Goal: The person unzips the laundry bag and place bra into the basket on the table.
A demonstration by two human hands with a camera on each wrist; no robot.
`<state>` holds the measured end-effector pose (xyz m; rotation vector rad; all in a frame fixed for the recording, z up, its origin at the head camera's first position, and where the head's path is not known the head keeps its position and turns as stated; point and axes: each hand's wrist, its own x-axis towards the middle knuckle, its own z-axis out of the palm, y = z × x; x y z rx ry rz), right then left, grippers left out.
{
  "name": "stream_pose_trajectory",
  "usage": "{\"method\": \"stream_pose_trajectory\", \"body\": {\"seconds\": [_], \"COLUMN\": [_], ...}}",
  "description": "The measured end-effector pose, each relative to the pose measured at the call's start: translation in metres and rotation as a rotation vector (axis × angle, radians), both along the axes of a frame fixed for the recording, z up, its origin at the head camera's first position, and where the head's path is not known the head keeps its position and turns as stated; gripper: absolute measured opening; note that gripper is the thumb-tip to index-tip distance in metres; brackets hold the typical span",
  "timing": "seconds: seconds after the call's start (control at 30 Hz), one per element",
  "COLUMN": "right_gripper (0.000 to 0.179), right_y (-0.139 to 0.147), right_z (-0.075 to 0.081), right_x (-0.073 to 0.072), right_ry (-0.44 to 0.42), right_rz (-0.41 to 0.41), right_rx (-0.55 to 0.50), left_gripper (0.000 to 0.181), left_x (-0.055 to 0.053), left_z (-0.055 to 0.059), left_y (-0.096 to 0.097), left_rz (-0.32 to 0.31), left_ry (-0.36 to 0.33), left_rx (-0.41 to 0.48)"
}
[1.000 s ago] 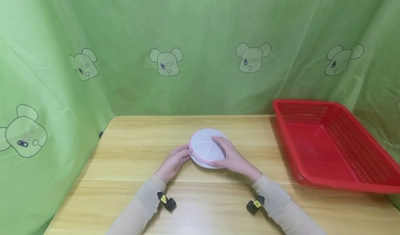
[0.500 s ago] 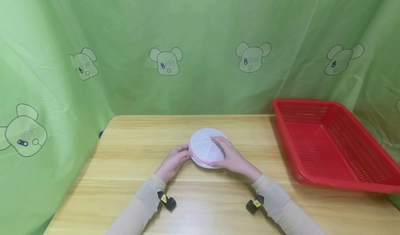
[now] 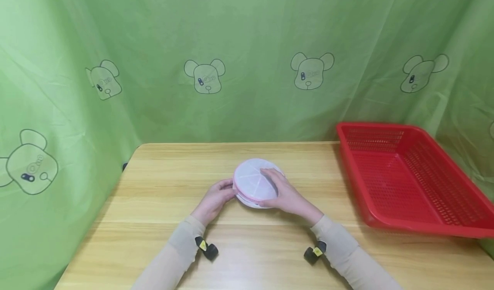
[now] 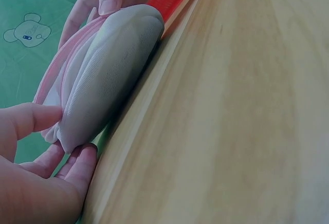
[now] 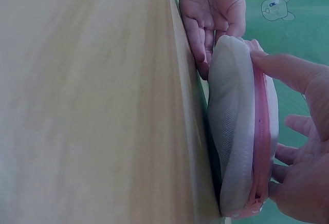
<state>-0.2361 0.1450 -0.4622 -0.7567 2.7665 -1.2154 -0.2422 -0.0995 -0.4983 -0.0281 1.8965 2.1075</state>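
A round, pale fabric pouch (image 3: pixel 251 180) with a pink zipper round its side lies on the wooden table (image 3: pixel 170 165). Its upper face carries light lines that meet at the middle. My left hand (image 3: pixel 214 200) pinches the pouch's left edge; in the left wrist view the thumb presses beside the zipper and the fingers are tucked underneath. From the right, my right hand (image 3: pixel 287 195) spans the pouch, thumb at the near rim and fingers over the top. The right wrist view shows the zipper (image 5: pixel 261 126) running along the bulging mesh side.
To the right stands a red plastic basket (image 3: pixel 355 182) with perforated walls, nothing lying in it. A green curtain (image 3: pixel 254 101) printed with bear heads closes off the back and sides. Small black cameras (image 3: pixel 210 252) sit on both wrists.
My left fingers have shifted slightly at the pouch's left edge. The right hand and the pouch stay in place.
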Motion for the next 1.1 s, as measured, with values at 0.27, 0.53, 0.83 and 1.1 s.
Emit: {"method": "stream_pose_trajectory", "body": {"seconds": [0.27, 0.53, 0.83, 1.1], "right_gripper": [0.101, 0.096, 0.086, 0.087], "right_y": [0.0008, 0.0005, 0.002, 0.0003], "right_z": [-0.0008, 0.0002, -0.0014, 0.0008], "right_x": [-0.0004, -0.0011, -0.0021, 0.0], "right_ry": [0.0, 0.011, 0.023, 0.064], "right_rz": [-0.014, -0.036, -0.05, -0.022], "right_rx": [0.002, 0.009, -0.008, 0.029], "left_gripper": [0.056, 0.054, 0.053, 0.053], "left_x": [0.0012, -0.0001, -0.0001, 0.001], "left_z": [0.0015, -0.0001, -0.0005, 0.0004], "left_y": [0.0011, 0.0009, 0.0003, 0.0002], "left_rz": [-0.003, -0.013, -0.012, -0.008], "left_ry": [0.006, 0.034, 0.04, 0.035], "left_rx": [-0.007, 0.0, -0.01, -0.011]}}
